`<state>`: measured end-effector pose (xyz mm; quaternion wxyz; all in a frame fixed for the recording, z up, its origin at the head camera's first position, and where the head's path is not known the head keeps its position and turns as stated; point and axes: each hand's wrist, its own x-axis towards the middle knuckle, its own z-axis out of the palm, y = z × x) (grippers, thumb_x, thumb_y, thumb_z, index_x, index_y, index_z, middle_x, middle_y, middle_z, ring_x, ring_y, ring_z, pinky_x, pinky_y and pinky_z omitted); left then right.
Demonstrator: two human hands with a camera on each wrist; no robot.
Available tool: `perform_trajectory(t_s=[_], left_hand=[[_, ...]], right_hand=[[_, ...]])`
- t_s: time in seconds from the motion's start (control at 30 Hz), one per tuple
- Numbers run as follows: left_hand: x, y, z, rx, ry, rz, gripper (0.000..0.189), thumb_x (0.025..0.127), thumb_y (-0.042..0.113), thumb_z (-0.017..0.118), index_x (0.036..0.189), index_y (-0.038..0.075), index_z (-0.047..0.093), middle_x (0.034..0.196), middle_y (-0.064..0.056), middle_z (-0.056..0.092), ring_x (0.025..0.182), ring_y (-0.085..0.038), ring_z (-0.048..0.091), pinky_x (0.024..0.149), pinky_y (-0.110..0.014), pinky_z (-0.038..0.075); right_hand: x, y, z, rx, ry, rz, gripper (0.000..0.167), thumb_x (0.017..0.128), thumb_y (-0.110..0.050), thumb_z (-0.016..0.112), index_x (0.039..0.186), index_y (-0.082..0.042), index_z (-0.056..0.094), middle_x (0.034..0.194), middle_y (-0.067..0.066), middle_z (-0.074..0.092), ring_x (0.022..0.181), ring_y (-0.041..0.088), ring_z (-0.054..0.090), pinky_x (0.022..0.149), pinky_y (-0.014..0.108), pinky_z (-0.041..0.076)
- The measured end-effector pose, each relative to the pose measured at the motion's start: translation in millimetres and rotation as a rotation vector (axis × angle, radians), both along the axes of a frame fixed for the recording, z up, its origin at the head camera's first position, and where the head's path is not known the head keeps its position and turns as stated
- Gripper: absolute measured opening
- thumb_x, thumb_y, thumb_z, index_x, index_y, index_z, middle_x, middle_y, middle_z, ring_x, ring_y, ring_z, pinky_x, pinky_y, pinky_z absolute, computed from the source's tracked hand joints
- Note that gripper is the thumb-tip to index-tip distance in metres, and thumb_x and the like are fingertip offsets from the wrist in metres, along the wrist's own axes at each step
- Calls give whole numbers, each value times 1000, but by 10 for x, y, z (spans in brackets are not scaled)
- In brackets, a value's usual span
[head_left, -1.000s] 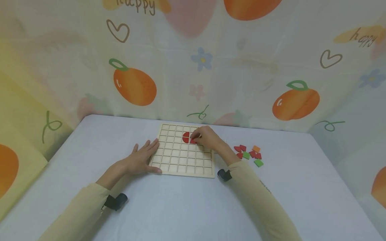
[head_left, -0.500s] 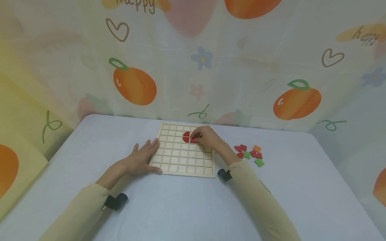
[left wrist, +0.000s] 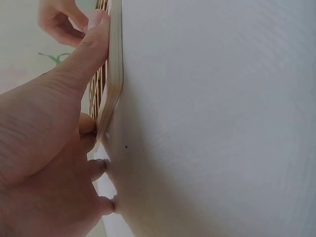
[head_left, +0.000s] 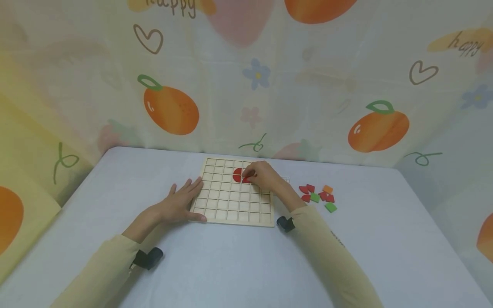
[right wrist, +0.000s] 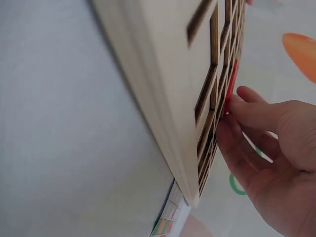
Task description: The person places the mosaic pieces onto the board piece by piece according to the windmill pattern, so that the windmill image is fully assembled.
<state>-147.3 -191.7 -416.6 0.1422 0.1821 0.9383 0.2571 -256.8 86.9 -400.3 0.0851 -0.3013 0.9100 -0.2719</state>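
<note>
A pale wooden grid board [head_left: 223, 205] lies on the white table. Spread along its left edge is my left hand [head_left: 175, 206], its thumb [left wrist: 91, 42] resting on the board's near rim and its fingers reaching along the side. Two red quarter-round tiles [head_left: 237, 175] sit side by side in cells toward the back, together making a half disc. Just right of them, my right hand [head_left: 265, 176] pinches another red quarter-round tile [head_left: 246, 180] between thumb and fingertips, right at the grid. The right wrist view shows this red tile [right wrist: 232, 84] edge-on at the fingertips.
Right of the board lie loose red tiles [head_left: 303, 189], green tiles [head_left: 330, 207] and an orange tile [head_left: 327, 189]. A printed card [right wrist: 165, 222] shows by the board's right side, partly hidden by the right arm. A fruit-patterned curtain [head_left: 308, 85] hangs behind the table.
</note>
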Motion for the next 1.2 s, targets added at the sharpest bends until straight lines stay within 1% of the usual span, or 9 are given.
perform_trajectory(t_s=[0.17, 0.3, 0.4, 0.53, 0.67, 0.73, 0.93, 1.2], left_hand=[[-8, 2, -7, -5, -4, 3, 113, 77, 54, 76, 154, -3, 16, 163, -18, 8, 148, -44, 1, 111, -68, -7], [-4, 1, -8, -8, 0, 5, 113, 77, 54, 76, 154, -3, 16, 163, -18, 8, 148, -44, 2, 111, -67, -7], [-1, 2, -5, -8, 3, 6, 113, 77, 54, 76, 155, -2, 16, 163, -17, 8, 148, -44, 2, 112, -67, -7], [7, 7, 7, -8, 6, 7, 113, 77, 54, 76, 155, -2, 16, 163, -17, 9, 148, -44, 2, 112, -67, -7], [6, 7, 7, -14, 5, 6, 113, 78, 54, 76, 154, -3, 16, 163, -18, 9, 148, -44, 2, 112, -67, -6], [5, 6, 9, -18, 0, 5, 113, 78, 54, 76, 154, -3, 16, 163, -18, 9, 148, -44, 2, 112, -67, -6], [8, 13, 26, -19, -11, 9, 113, 78, 53, 76, 154, -3, 16, 163, -18, 8, 148, -44, 1, 111, -67, -7], [17, 14, 23, -19, -2, 3, 112, 78, 54, 76, 155, -3, 16, 163, -18, 8, 148, -44, 2, 112, -67, -7]], right_hand=[[28, 48, 84, 5, -26, -16, 21, 89, 4, 65, 108, -2, 73, 107, 7, 71, 101, 22, 65, 91, 34, 52], [61, 154, 179, 20, -48, -55, 20, 92, -4, 66, 111, -5, 73, 109, 5, 69, 105, 21, 63, 93, 35, 51], [73, 262, 247, 53, -38, -69, 20, 93, -7, 66, 112, -5, 72, 109, 5, 69, 104, 21, 62, 93, 36, 50], [71, 430, 306, 88, -25, -74, 21, 94, -6, 65, 113, -4, 72, 107, 7, 70, 99, 22, 62, 89, 36, 52], [55, 603, 308, 103, -2, -72, 20, 92, -2, 66, 111, -2, 72, 104, 9, 70, 94, 22, 63, 83, 34, 54], [50, 688, 304, 99, 9, -66, 20, 91, 0, 66, 110, 1, 72, 105, 11, 71, 94, 23, 63, 82, 34, 54], [66, 903, 299, 96, 20, -81, 20, 90, 1, 66, 109, 4, 71, 107, 15, 70, 96, 25, 64, 87, 38, 54], [121, 1153, 303, 117, -20, -136, 22, 92, -3, 66, 113, 2, 70, 110, 15, 68, 100, 27, 62, 89, 42, 53]])
